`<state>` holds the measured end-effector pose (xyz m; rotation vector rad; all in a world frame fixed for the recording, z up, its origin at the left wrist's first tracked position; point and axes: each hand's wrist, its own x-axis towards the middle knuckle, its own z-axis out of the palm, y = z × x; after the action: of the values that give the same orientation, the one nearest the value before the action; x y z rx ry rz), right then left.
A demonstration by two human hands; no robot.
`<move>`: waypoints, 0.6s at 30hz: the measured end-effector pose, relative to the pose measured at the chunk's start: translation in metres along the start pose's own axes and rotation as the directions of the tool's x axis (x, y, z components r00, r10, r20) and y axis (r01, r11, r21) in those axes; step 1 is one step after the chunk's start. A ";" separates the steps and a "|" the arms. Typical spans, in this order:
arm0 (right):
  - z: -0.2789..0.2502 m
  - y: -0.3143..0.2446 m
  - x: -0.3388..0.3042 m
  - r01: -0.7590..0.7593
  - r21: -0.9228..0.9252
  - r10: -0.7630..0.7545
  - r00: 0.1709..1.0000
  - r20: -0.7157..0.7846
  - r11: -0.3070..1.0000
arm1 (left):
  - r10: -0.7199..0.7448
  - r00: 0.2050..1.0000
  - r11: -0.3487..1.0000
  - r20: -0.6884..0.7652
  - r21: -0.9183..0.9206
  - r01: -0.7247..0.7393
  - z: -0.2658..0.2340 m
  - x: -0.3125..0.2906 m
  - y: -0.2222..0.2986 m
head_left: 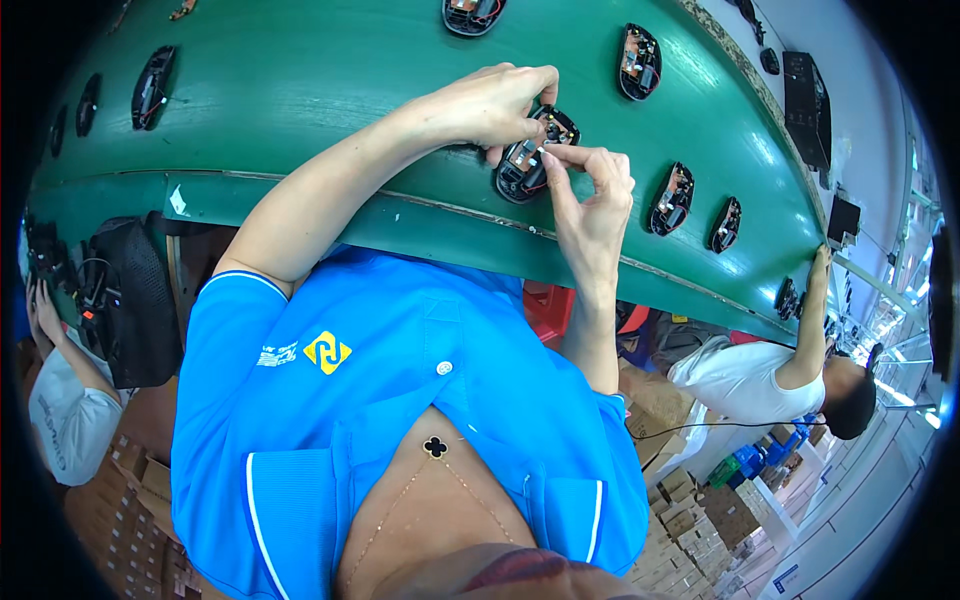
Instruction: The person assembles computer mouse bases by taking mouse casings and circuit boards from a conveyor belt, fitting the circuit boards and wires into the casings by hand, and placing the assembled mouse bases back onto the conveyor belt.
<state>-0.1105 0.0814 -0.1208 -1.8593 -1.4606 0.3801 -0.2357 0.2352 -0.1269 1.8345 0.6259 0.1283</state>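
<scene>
An open black computer mouse base [520,172] with a bare circuit board lies at the near edge of the green conveyor belt [330,90]. My left hand [490,105] reaches over it from the left, fingertips curled onto its far end. From the near right side, my right hand [590,190] has thumb and forefinger pinched at the board's middle. Whatever small part sits between those fingertips is too small to make out. My blue shirt fills the lower middle of the view.
More open mouse bases lie along the belt [640,60] [672,198] [725,225] [152,85]. A person in white [750,380] at the right reaches a hand [820,258] to the belt. Another person [60,400] sits at the left beside a black mesh chair back [135,300]. Cardboard boxes [690,520] stand below.
</scene>
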 end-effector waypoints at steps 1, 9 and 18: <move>0.000 0.001 0.000 0.025 -0.032 -0.024 1.000 0.004 0.999 | 0.010 1.000 1.000 0.005 0.003 -0.010 0.000 0.000 -0.001; -0.012 -0.004 0.014 0.129 -0.260 -0.079 0.978 0.195 0.957 | 0.011 1.000 1.000 -0.014 0.018 -0.011 -0.001 -0.002 -0.001; -0.013 -0.013 0.032 0.348 -0.416 -0.214 0.918 0.335 0.840 | 0.001 1.000 1.000 -0.016 0.006 -0.001 0.000 -0.001 -0.003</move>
<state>-0.1017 0.1077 -0.0963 -1.9618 -2.1458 0.1463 -0.2381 0.2355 -0.1295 1.8409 0.6373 0.1416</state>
